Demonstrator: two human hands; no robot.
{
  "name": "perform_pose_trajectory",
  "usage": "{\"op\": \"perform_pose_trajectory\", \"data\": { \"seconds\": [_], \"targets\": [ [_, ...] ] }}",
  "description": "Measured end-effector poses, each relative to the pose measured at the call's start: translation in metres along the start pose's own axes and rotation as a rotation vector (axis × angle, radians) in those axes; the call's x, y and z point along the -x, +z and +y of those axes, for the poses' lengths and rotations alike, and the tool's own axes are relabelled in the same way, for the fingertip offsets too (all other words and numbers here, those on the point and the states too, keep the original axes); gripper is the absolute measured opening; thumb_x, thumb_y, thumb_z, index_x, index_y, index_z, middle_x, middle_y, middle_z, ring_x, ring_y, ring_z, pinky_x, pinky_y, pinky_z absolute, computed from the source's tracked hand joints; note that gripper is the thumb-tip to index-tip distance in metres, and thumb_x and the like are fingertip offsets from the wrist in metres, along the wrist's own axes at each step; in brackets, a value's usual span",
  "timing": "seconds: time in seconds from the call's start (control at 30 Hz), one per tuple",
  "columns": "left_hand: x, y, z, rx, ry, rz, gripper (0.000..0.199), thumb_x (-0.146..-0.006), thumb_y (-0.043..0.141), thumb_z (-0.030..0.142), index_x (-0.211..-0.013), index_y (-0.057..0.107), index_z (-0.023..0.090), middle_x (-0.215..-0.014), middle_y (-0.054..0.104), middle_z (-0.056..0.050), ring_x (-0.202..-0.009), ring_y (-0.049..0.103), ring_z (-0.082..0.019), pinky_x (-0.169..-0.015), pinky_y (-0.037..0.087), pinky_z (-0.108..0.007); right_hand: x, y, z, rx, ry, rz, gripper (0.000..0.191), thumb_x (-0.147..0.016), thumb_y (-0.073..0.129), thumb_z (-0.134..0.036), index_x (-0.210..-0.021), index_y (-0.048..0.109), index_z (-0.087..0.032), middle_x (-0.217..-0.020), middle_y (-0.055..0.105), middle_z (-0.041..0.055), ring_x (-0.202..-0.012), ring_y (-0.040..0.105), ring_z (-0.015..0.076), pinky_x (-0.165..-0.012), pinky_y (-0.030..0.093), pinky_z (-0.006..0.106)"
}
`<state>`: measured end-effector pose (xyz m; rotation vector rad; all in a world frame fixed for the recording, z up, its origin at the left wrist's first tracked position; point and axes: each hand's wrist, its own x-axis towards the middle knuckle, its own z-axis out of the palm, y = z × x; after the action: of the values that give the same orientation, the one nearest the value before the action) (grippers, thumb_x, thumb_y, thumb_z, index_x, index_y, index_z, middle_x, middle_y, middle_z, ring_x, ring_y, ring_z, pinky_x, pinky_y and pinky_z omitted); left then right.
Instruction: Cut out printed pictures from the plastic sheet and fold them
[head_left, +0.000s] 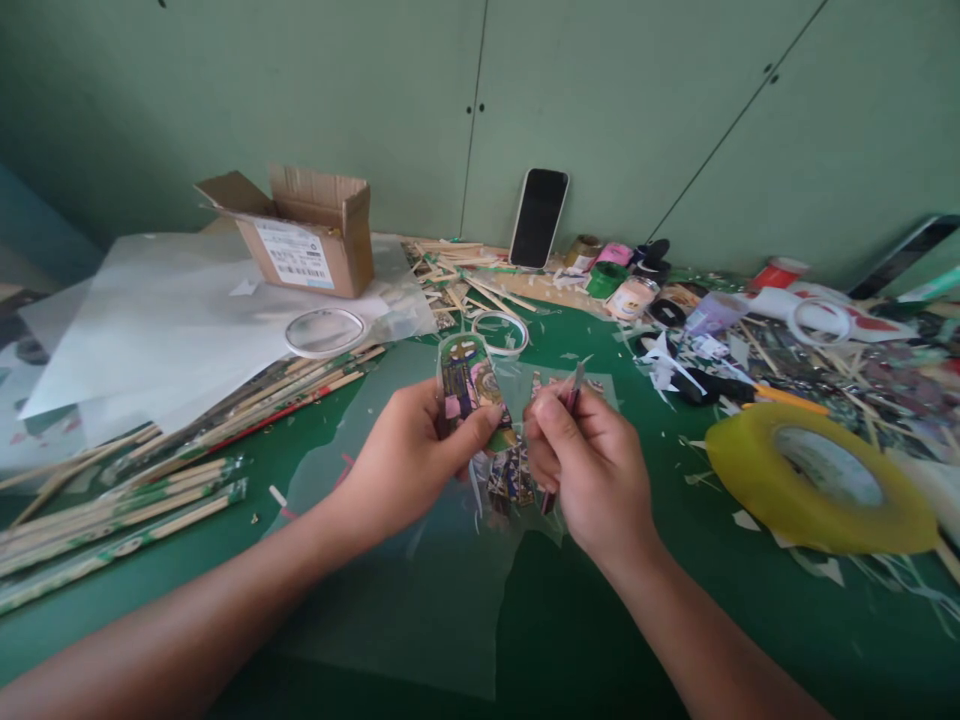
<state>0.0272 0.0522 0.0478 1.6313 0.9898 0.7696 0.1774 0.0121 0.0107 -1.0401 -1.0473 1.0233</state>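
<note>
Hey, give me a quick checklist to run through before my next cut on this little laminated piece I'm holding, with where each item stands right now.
1. Piece gripped firmly: ok. The left hand pinches the laminated piece between thumb and fingers.
2. Blade in hand: ok. The right hand holds the craft knife like a pen.
3. Blade clear of the thumb: cannot tell; the tip sits close to the left hand.
4. Surface under the cut: ok. A clear plastic sheet lies on the green mat.
5. Elbow room on the right: not ok. The yellow tape roll and scraps crowd that side.
</note>
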Motion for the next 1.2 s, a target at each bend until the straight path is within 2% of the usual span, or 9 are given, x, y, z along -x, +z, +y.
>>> {"op": "perform_pose_trajectory", "data": {
  "seconds": [0.2, 0.33, 0.43, 0.5, 0.6, 0.8, 0.9, 1.03, 1.2],
  "targets": [
    [0.0, 0.001, -0.001, 0.032, 0.036, 0.043, 0.024, -0.084, 0.057, 0.032, -0.068, 0.047, 0.016, -0.049, 0.047, 0.007, -0.045, 0.043, -0.006, -0.043, 0.034, -0.017, 0.0, -0.002, -0.002, 0.03, 0.023, -0.042, 0.023, -0.088, 0.06, -0.04, -0.077, 0.051, -0.021, -0.059, 0.041, -0.0075, -0.038, 0.029, 0.0035, -0.035, 0.024, 0.02],
    [0.001, -0.001, 0.0, 0.031, 0.085, 0.062, 0.018, -0.083, 0.058, 0.026, -0.07, 0.05, 0.016, -0.05, 0.048, 0.007, -0.046, 0.042, -0.006, -0.043, 0.034, -0.017, 0.003, -0.006, -0.004, 0.087, -0.036, -0.157, 0.017, -0.091, 0.056, -0.036, -0.084, 0.058, -0.021, -0.062, 0.043, -0.0061, -0.042, 0.029, 0.0039, -0.038, 0.024, 0.021],
    [0.003, -0.002, 0.003, 0.084, 0.115, 0.026, 0.02, -0.084, 0.057, 0.026, -0.068, 0.048, 0.017, -0.049, 0.048, 0.006, -0.045, 0.043, -0.006, -0.044, 0.036, -0.018, 0.003, -0.007, -0.001, -0.016, -0.047, -0.239, 0.015, -0.093, 0.05, -0.033, -0.096, 0.059, -0.022, -0.065, 0.047, -0.0047, -0.044, 0.031, 0.0055, -0.04, 0.026, 0.022],
    [0.004, -0.002, 0.005, 0.138, 0.137, -0.021, 0.023, -0.085, 0.056, 0.027, -0.066, 0.047, 0.017, -0.048, 0.047, 0.006, -0.044, 0.043, -0.006, -0.044, 0.037, -0.018, 0.001, -0.006, 0.002, -0.07, -0.03, -0.197, 0.017, -0.094, 0.047, -0.033, -0.099, 0.058, -0.022, -0.064, 0.047, -0.0052, -0.043, 0.031, 0.006, -0.04, 0.025, 0.023],
    [0.004, -0.002, 0.007, 0.197, 0.157, -0.067, 0.024, -0.086, 0.055, 0.025, -0.065, 0.047, 0.017, -0.049, 0.048, 0.006, -0.043, 0.042, -0.006, -0.044, 0.038, -0.018, -0.001, -0.005, 0.004, -0.022, -0.01, -0.145, 0.019, -0.096, 0.045, -0.035, -0.093, 0.058, -0.022, -0.061, 0.044, -0.0061, -0.041, 0.03, 0.0057, -0.038, 0.024, 0.022],
    [0.003, -0.003, 0.005, 0.203, 0.13, -0.047, 0.023, -0.085, 0.056, 0.025, -0.065, 0.046, 0.017, -0.049, 0.048, 0.005, -0.044, 0.042, -0.006, -0.044, 0.038, -0.018, 0.009, -0.003, -0.004, 0.173, -0.126, -0.283, 0.027, -0.097, 0.044, -0.033, -0.074, 0.049, -0.021, -0.061, 0.045, -0.0045, -0.051, 0.039, 0.0072, -0.046, 0.029, 0.023],
    [0.004, -0.003, 0.005, 0.185, 0.115, -0.049, 0.024, -0.085, 0.057, 0.027, -0.066, 0.046, 0.018, -0.049, 0.048, 0.005, -0.044, 0.043, -0.006, -0.044, 0.037, -0.019, 0.01, -0.002, -0.004, 0.202, -0.11, -0.32, 0.028, -0.097, 0.044, -0.034, -0.073, 0.048, -0.021, -0.06, 0.044, -0.0046, -0.051, 0.039, 0.0077, -0.046, 0.03, 0.024],
    [0.004, -0.004, 0.004, 0.185, 0.126, -0.048, 0.025, -0.084, 0.057, 0.031, -0.067, 0.046, 0.018, -0.049, 0.047, 0.006, -0.045, 0.042, -0.007, -0.045, 0.037, -0.019, 0.008, -0.002, -0.001, 0.143, -0.078, -0.298, 0.031, -0.098, 0.043, -0.036, -0.071, 0.047, -0.021, -0.059, 0.043, -0.0048, -0.049, 0.037, 0.0077, -0.044, 0.028, 0.024],
    [0.002, -0.003, 0.002, 0.14, 0.156, -0.014, 0.022, -0.085, 0.055, 0.025, -0.066, 0.047, 0.018, -0.049, 0.047, 0.007, -0.045, 0.041, -0.006, -0.044, 0.035, -0.019, 0.01, -0.001, -0.003, 0.184, -0.096, -0.319, 0.028, -0.098, 0.043, -0.034, -0.073, 0.046, -0.021, -0.059, 0.041, -0.0053, -0.05, 0.039, 0.008, -0.045, 0.029, 0.024]
  ]
}}
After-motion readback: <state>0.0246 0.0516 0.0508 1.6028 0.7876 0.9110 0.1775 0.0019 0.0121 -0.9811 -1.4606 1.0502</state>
